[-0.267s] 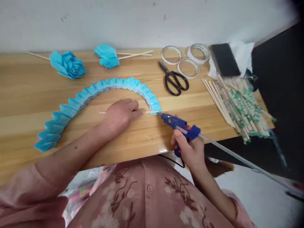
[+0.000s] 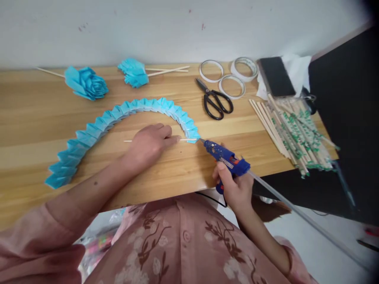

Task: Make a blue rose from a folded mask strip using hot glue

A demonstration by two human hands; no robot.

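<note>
My left hand is closed on a thin wooden stick, whose tip lies over the right end of a pleated blue paper strip. The strip curves in an arch across the table. In my right hand is a blue glue gun, its nozzle close to the stick's tip and the strip's end. I cannot tell whether the nozzle touches them. A long clear glue stick sticks out from the back of the gun.
Blue paper flowers on sticks, one rose-like and one smaller, lie along the wall. Black-handled scissors, tape rolls, a phone and a pile of wrapped chopsticks sit to the right on the wooden table.
The view has shifted slightly. Both hands keep their holds, and the glue gun's nozzle stays by the strip's right end, with little visible movement.
</note>
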